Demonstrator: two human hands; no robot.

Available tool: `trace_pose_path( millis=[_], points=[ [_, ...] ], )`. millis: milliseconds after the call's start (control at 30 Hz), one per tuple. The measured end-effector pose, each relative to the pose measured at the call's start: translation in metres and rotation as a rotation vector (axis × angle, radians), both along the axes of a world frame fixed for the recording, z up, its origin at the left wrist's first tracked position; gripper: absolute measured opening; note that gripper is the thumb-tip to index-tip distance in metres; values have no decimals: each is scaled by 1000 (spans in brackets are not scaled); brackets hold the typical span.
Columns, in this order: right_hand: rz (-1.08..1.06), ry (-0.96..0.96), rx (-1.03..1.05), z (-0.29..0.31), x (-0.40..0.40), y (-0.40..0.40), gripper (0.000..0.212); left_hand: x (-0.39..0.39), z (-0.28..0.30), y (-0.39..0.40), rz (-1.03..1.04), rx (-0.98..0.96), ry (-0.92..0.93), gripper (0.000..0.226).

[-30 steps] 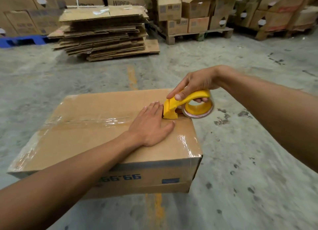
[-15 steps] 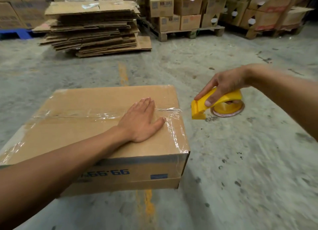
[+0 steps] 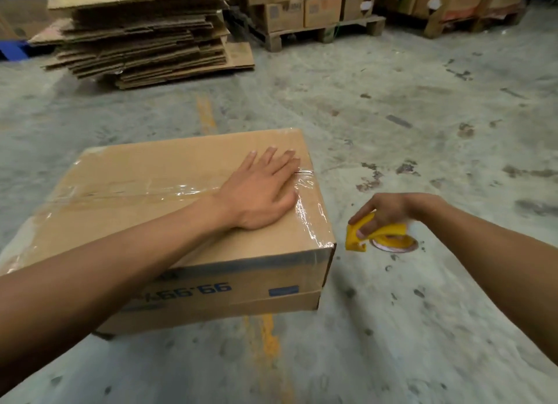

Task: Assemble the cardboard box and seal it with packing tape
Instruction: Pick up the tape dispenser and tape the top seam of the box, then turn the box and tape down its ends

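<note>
Head view, one moment, items as seen. Closed brown cardboard box [image 3: 169, 216]: sits on the grey concrete floor [image 3: 392, 328] in front of you, top flaps shut, blue print upside down on the near side wall. Clear packing tape strip [image 3: 305, 204]: runs along the top seam of the box, wrinkles near the right end and folds down over the right edge. Your left hand [image 3: 259, 192]: open and flat, palm down, fingers spread, pressing on the tape at the right end of the box top. Your right hand [image 3: 383, 213]: closed around the handle of a yellow plastic tape dispenser [image 3: 371, 237]. Dispenser: held low, just beside the right side of the box and apart from it, its tape roll underneath, close to the floor; whether it touches the floor cannot be told. Faded yellow painted line [image 3: 206, 113]: on the floor, passing under the box. Stack of flattened brown cardboard sheets [image 3: 136, 32]: far left, on the floor. Wooden pallets loaded with cardboard cartons [image 3: 320, 14]: along the back.
</note>
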State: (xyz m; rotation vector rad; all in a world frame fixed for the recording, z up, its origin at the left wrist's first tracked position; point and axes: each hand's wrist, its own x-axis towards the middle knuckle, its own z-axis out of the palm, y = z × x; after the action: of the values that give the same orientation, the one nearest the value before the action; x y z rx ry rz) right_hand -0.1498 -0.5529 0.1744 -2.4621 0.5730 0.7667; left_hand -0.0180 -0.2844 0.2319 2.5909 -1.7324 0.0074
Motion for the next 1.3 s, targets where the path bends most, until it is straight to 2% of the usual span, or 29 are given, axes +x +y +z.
trace_pose_path(
  millis=[133, 267, 333, 433, 500, 533, 567, 633, 700, 733, 767, 833, 900, 967, 1100, 1233, 1300],
  points=[
    [-71, -159, 21, 34, 16, -1, 46, 2, 3, -30, -208, 12, -7, 54],
    [-128, -241, 51, 63, 20, 6, 49, 5, 6, -55, -291, -114, -33, 45],
    [-165, -305, 65, 73, 17, 7, 48, 7, 3, -62, -334, -123, -51, 47],
    [-244, -402, 117, 84, 10, 6, 45, 11, 0, -66, -369, -23, -103, 59],
    [-301, -462, 177, 91, 6, 6, 44, 13, 0, -65, -360, 3, -84, 64],
    [-327, -497, 223, 95, 5, 7, 44, 14, 3, -64, -352, -19, -42, 59],
    [-352, -536, 288, 100, 4, 8, 43, 15, 6, -63, -333, -83, 19, 50],
    [-393, -610, 475, 109, 3, 11, 41, 20, 17, -60, -235, -344, 170, 30],
    [-415, -663, 678, 117, 3, 14, 42, 26, 38, -57, 0, -635, 361, 19],
    [-423, -676, 769, 120, 3, 17, 43, 30, 51, -54, 144, -698, 497, 20],
    [-434, -687, 845, 123, 5, 19, 43, 33, 64, -49, 278, -687, 688, 26],
    [-439, -717, 956, 127, 10, 27, 39, 39, 85, -35, 448, -541, 1133, 41],
    [-422, -742, 1053, 128, 16, 38, 37, 42, 96, -19, 477, -391, 1385, 49],
    [-376, -753, 1154, 128, 22, 49, 39, 43, 96, -10, 476, -312, 1460, 53],
    [-296, -735, 1235, 131, 28, 63, 67, 39, 99, 1, 464, -247, 1553, 57],
    [-291, -735, 1224, 134, 27, 67, 71, 36, 103, 7, 430, -236, 1664, 58],
    [-299, -739, 1227, 135, 25, 66, 72, 33, 103, 8, 416, -238, 1706, 51]
  ],
)
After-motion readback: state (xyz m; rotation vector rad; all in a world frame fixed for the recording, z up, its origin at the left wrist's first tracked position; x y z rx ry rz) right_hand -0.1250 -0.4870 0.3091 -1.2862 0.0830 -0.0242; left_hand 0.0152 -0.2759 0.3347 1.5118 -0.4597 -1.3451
